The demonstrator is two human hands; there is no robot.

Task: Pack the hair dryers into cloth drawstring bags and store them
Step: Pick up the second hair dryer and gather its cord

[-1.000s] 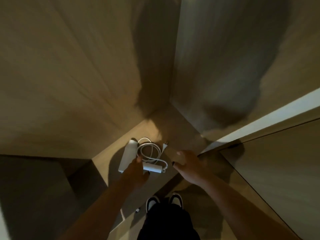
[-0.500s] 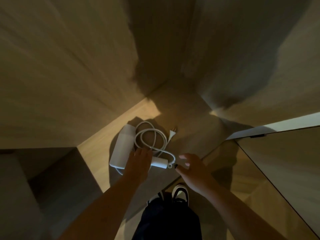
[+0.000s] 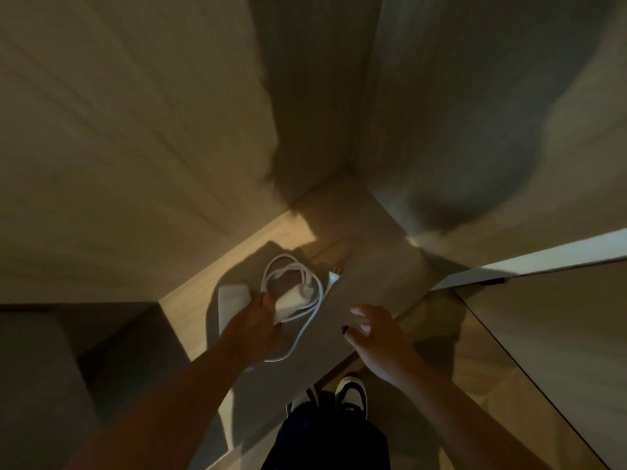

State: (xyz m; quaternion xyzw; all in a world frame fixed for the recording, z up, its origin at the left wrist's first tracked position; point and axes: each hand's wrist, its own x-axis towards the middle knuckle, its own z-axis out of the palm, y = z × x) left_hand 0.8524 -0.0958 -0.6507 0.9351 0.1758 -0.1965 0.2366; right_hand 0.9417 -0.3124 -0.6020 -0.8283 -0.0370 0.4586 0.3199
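Item under inspection: one white, smooth-bodied plastic hair dryer (image 3: 234, 301) with a white round power cord (image 3: 291, 276) gathered in loose loops and ending in a white plug (image 3: 334, 278). It lies on the pale wood-grain shelf (image 3: 373, 266) inside a cupboard corner, partly in shadow. No cloth drawstring bag is visible.

Left hand (image 3: 256, 325): the grip is taken on the dryer near where barrel and handle meet, fingers curled round the body. Whether the dryer is lifted clear of the shelf or resting on it cannot be told.

Right hand (image 3: 371, 334): fingers spread and relaxed, holding nothing, just beside the trailing cord and apart from it.

Handling assessment, as judgement only:
- The casing looks rigid and glossy, so likely somewhat slippery; a full wrap round the handle or the barrel-handle junction should be more secure than a fingertip pinch.
- Weight probably moderate, manageable by one hand.
- The cord is limp and unsecured. One loop hangs below the left hand towards the shelf edge; it may drag, snag or swing the plug.
- Taking the dryer by the cord alone is inadvisable, as it strains the entry point.
- The free hand would best gather the loops and plug against the body.
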